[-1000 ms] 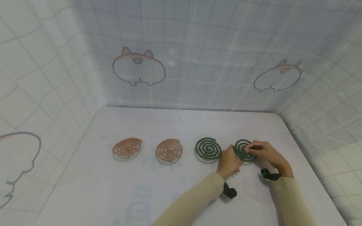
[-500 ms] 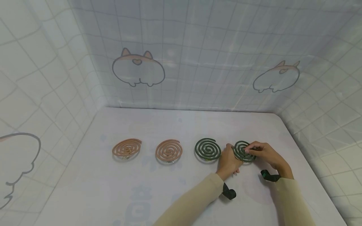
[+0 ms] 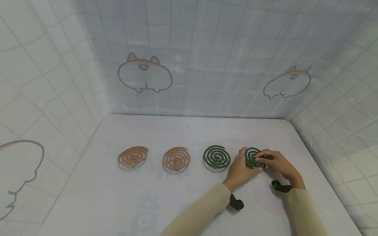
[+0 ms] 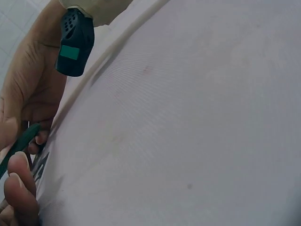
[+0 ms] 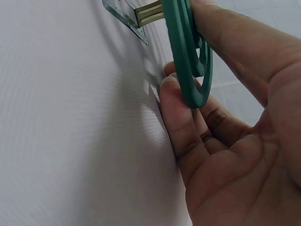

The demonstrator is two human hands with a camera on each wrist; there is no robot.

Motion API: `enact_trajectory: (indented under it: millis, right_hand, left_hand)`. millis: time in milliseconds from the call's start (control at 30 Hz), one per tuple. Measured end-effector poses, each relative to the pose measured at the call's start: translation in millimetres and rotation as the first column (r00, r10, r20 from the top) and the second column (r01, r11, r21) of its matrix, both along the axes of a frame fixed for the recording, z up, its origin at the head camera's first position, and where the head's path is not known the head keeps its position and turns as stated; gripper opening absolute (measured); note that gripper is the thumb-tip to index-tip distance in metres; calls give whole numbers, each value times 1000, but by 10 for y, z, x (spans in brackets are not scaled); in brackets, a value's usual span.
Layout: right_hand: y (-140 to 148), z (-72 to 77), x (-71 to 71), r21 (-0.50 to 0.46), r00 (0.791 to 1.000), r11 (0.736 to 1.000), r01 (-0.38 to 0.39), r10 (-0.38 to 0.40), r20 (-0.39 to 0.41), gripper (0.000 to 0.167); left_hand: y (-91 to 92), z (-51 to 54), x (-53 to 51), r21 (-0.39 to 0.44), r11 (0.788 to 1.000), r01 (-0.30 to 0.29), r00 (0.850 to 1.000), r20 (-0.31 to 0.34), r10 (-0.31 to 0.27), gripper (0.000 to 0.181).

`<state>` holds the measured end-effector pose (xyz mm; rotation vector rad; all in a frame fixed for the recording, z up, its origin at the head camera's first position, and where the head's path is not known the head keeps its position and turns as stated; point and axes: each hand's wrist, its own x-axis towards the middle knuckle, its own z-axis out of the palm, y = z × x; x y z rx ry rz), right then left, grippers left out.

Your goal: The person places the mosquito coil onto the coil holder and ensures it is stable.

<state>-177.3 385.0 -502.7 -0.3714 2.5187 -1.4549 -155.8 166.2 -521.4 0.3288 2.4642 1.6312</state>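
Note:
In the head view a green mosquito coil (image 3: 251, 158) stands at the right of the row. My right hand (image 3: 279, 164) pinches it near its centre. On its left side my left hand (image 3: 238, 170) curves round the edge, the thumb in front and the fingers behind. In the right wrist view, a thin metal coil stand (image 5: 124, 19) shows beside the green coil (image 5: 188, 61), with the right hand (image 5: 235, 165) near. The left wrist view shows left fingertips (image 4: 21, 183) close to the green coil's edge (image 4: 21, 146); the rest of the grip is hidden.
A second green coil (image 3: 217, 157) stands just left of my left hand. Farther left are two brown coils, one in the middle (image 3: 176, 158) and one at the far left (image 3: 133, 156). All rest on a white table (image 3: 165, 209) with tiled-pattern walls around it.
My left hand has shifted and turned at the coil, its thumb now showing at the coil's front edge. The right hand stays in nearly the same place.

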Motion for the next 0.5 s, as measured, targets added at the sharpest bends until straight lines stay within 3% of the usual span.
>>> enact_trajectory:
  millis: [267,500]
  right_hand:
    - [-3,-28,9,-8,1000,1000,20,-20,13,24]
    - [0,-37,22,-21,1000,1000,8,-8,11,26]
  left_hand:
    - [-7,-31,10,31,999,19,999,-32,-18,88]
    - [-15,-38,10,67,998,21,1000,-9,-21,88]
